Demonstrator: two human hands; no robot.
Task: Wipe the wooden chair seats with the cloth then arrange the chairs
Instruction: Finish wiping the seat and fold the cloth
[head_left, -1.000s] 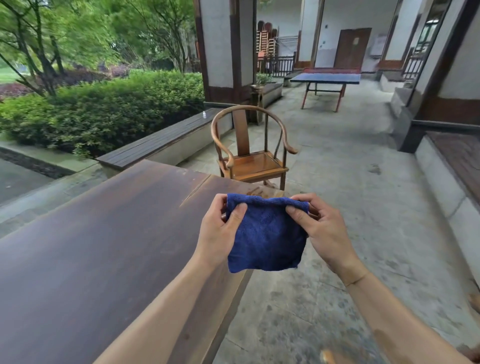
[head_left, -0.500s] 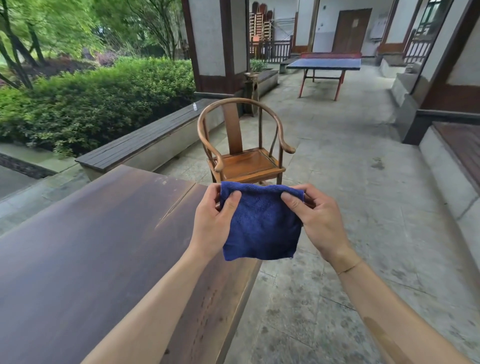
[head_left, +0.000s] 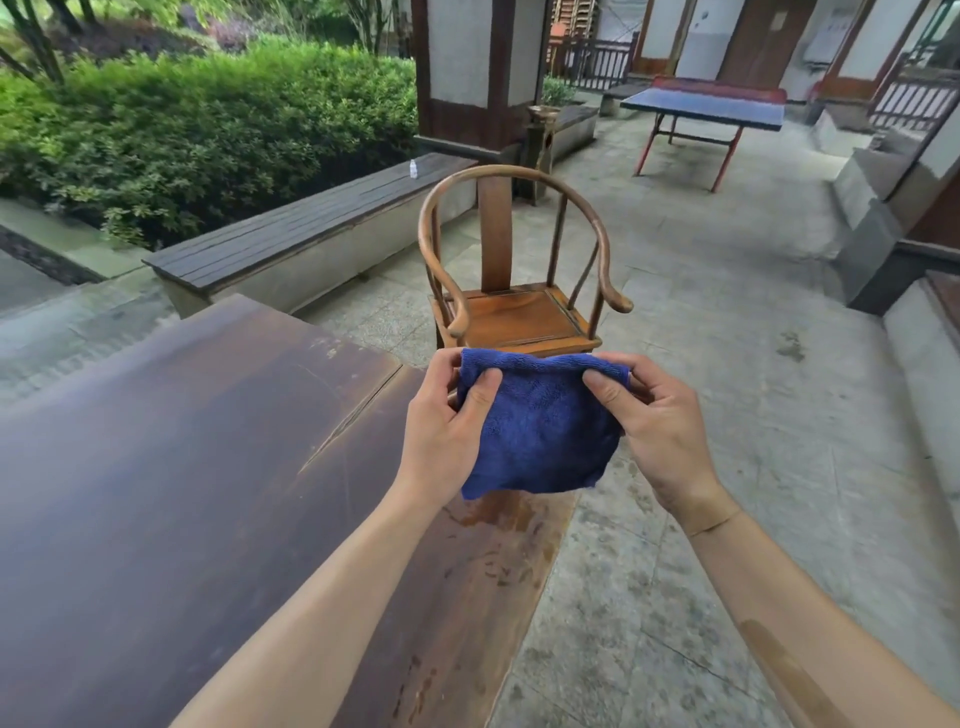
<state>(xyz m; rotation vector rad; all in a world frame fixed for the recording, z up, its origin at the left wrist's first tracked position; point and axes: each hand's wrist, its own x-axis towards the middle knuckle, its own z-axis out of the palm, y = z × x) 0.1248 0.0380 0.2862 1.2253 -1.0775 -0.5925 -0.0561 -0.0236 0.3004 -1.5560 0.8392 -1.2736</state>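
Hands pinching blue cloth (head_left: 540, 426) top corners, left hand (head_left: 447, 421), right hand (head_left: 657, 426)

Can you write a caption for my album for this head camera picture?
Both hands, left hand and right hand, hold a blue cloth up before a wooden chair beside a long table.

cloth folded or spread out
Folded: the cloth hangs as a small thick square, pinched at its top corners by the left hand and right hand.
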